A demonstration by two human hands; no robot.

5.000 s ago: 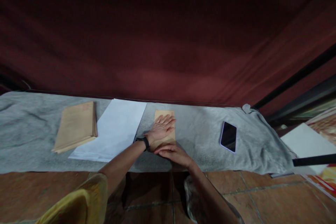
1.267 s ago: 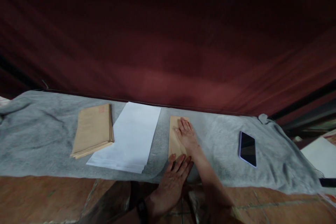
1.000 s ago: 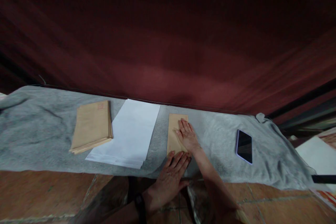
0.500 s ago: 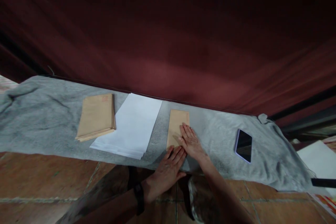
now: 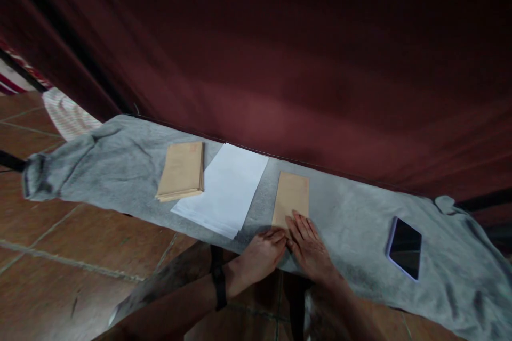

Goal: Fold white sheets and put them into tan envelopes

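Note:
A single brown envelope (image 5: 292, 194) lies flat on the grey cloth in front of me. My right hand (image 5: 310, 245) rests on its lower right part with the fingers stretched out. At its near edge is my left hand (image 5: 266, 253), a dark band on the wrist, its fingers curled together; whether they pinch the envelope's edge is hidden. White paper sheets (image 5: 228, 186) lie to the left of the envelope. A stack of brown envelopes (image 5: 183, 168) sits further left, partly touching the sheets.
A phone (image 5: 406, 248) in a purple case lies to the right on the grey cloth (image 5: 344, 202). Dark red fabric (image 5: 272, 90) hangs behind the cloth's far edge. Tiled floor (image 5: 48, 240) shows in front and at the left.
The view has turned left, so the items appear further right. My left hand has gone from flat, spread fingers to curled ones at the envelope's near edge. My right hand has slid nearer me.

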